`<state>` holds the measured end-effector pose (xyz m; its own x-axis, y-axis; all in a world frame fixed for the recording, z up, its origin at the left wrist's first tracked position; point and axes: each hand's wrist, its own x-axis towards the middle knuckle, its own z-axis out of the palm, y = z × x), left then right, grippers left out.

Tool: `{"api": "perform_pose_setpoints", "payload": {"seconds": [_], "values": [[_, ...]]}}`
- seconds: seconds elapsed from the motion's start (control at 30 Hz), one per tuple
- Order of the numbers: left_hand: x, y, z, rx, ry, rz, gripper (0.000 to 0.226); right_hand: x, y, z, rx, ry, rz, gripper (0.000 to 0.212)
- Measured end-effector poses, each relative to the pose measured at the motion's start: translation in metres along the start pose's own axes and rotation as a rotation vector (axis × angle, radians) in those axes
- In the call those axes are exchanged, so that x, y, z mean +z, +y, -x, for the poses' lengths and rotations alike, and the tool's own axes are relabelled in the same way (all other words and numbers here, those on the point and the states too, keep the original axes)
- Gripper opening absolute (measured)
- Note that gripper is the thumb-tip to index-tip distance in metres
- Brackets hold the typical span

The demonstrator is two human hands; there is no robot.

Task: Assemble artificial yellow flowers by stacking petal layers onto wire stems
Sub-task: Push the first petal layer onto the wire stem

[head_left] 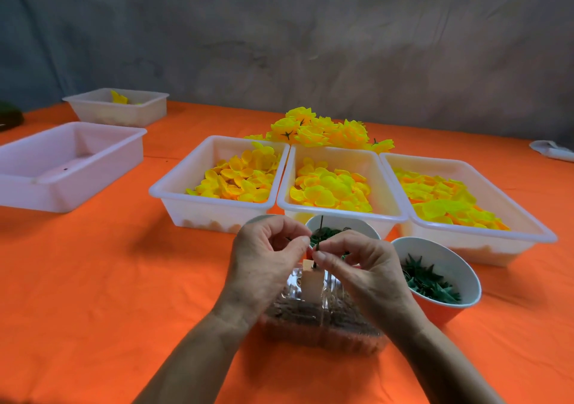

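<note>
A thin dark wire stem [320, 229] stands upright in a pale block [311, 284] inside a clear plastic container [326, 326]. My left hand [264, 260] and my right hand [360, 267] meet at the stem, fingertips pinched around it with a small green piece between them, mostly hidden. Three white trays hold loose yellow petals: left [174, 192], middle [385, 214], right [540, 232]. Finished yellow flowers [323, 130] lie piled behind the trays.
A cup of green leaf pieces [435, 276] stands at my right hand; another cup [369, 228] sits behind the hands. An empty white tray [62, 161] and a smaller tray [118, 108] holding one yellow piece stand at left on the orange cloth [108, 279]. White object [553, 150] far right.
</note>
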<state>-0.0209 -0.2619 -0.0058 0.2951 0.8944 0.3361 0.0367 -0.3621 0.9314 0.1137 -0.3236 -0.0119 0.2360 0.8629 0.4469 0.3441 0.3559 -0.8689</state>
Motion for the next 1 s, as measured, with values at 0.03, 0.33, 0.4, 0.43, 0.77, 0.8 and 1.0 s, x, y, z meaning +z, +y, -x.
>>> {"api": "perform_pose_setpoints", "payload": {"seconds": [0.03, 0.33, 0.4, 0.43, 0.77, 0.8, 1.0], "values": [[-0.002, -0.003, -0.006, -0.005, 0.023, -0.032, 0.021, 0.0, 0.0, 0.0, 0.005, -0.005, -0.001, 0.018], [-0.031, -0.044, -0.112, 0.071, 0.111, -0.799, 0.017, 0.0, -0.005, 0.0, 0.041, -0.008, 0.009, 0.015], [-0.033, -0.052, -0.135, 0.042, 0.02, -0.89, 0.02, 0.0, -0.007, 0.001, 0.047, -0.008, -0.013, 0.017], [-0.034, -0.055, -0.146, 0.008, -0.047, -0.919, 0.02, 0.0, -0.008, 0.001, 0.05, -0.013, -0.03, 0.017], [-0.025, -0.071, -0.19, -0.184, -0.564, -1.093, 0.041, -0.002, -0.01, 0.001, 0.108, -0.027, 0.02, 0.027], [-0.024, -0.072, -0.192, -0.184, -0.567, -1.095, 0.042, -0.002, -0.009, 0.001, 0.122, -0.024, 0.016, 0.026], [-0.031, -0.078, -0.194, -0.11, -0.143, -0.604, 0.008, -0.003, -0.01, 0.001, 0.146, -0.025, 0.008, 0.022]]}}
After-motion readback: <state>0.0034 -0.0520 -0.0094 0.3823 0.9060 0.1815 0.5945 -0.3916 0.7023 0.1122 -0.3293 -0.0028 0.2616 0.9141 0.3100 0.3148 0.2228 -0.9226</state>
